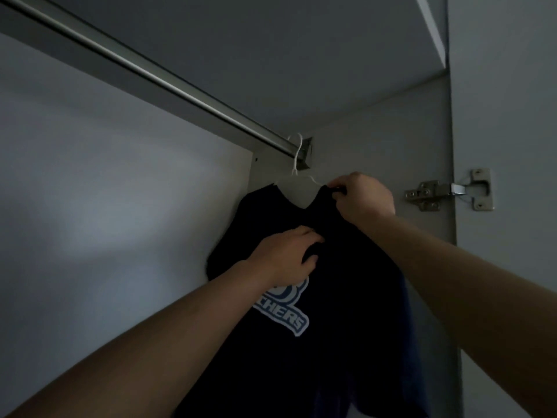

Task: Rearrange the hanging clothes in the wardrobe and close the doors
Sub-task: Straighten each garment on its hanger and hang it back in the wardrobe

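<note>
The shirt is pinched at its right shoulder by the right hand, whose fingertips are partly hidden in dark cloth. Chest fabric just below the collar is gripped by the curled fingers of the left hand. The shirt is hung on a white hanger at the far end of the rail, against the side wall. Its print is partly covered; only "CHERS" is legible. A hinge is mounted at right.
</note>
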